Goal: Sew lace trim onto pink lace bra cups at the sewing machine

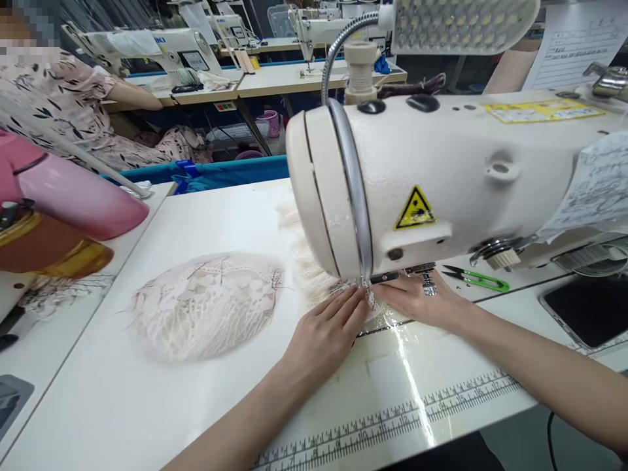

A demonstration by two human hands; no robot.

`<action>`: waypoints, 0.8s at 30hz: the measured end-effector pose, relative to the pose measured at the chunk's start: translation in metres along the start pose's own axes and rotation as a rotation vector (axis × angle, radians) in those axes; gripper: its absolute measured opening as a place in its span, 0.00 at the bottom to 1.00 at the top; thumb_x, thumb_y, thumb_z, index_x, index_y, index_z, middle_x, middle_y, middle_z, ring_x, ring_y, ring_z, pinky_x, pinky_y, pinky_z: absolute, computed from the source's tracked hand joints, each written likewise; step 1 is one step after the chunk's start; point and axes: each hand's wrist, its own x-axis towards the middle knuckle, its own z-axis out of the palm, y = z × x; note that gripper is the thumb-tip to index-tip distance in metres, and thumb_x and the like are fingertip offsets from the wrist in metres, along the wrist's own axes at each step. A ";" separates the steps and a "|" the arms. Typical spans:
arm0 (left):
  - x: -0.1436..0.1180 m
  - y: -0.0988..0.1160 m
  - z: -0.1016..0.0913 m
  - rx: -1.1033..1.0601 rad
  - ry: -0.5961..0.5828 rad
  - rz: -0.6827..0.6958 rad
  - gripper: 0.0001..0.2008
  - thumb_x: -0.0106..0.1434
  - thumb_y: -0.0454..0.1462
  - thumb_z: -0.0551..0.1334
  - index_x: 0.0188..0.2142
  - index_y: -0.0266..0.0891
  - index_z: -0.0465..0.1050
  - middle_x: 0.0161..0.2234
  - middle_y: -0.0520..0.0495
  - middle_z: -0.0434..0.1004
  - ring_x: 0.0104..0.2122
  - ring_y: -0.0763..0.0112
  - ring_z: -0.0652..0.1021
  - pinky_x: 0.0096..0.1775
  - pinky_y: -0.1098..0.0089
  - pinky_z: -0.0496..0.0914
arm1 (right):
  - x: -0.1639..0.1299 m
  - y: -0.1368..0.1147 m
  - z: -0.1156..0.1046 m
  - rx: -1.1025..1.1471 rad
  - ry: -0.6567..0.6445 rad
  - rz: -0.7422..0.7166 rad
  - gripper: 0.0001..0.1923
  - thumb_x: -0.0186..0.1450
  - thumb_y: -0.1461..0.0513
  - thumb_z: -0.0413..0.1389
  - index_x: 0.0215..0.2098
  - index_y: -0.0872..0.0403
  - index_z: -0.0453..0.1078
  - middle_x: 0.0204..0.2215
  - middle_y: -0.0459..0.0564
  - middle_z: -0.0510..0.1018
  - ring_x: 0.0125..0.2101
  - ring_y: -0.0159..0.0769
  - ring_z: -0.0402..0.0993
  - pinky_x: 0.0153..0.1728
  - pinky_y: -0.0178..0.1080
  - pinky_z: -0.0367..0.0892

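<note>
A cream sewing machine [441,176] fills the right half of the view. Under its head lies a strip of white lace [307,265], running back along the table. My left hand [326,333] lies flat on the lace just left of the needle area, fingers together and pressing down. My right hand [417,301] rests on the lace to the right of the needle, palm down, partly hidden under the machine head. The needle itself is hidden by the head.
A pile of finished lace pieces [206,307] lies to the left on the white table [147,405]. Green thread snips [478,279] lie behind my right hand. A ruler strip [392,418] runs along the front edge. Another person [63,104] sits at far left.
</note>
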 end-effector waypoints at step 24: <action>0.003 -0.003 -0.004 -0.018 -0.070 -0.146 0.13 0.64 0.30 0.50 0.43 0.34 0.71 0.50 0.41 0.75 0.50 0.63 0.75 0.55 0.59 0.67 | -0.005 -0.020 0.015 -0.096 0.088 -0.104 0.11 0.65 0.71 0.50 0.42 0.54 0.69 0.40 0.44 0.79 0.47 0.31 0.70 0.47 0.40 0.61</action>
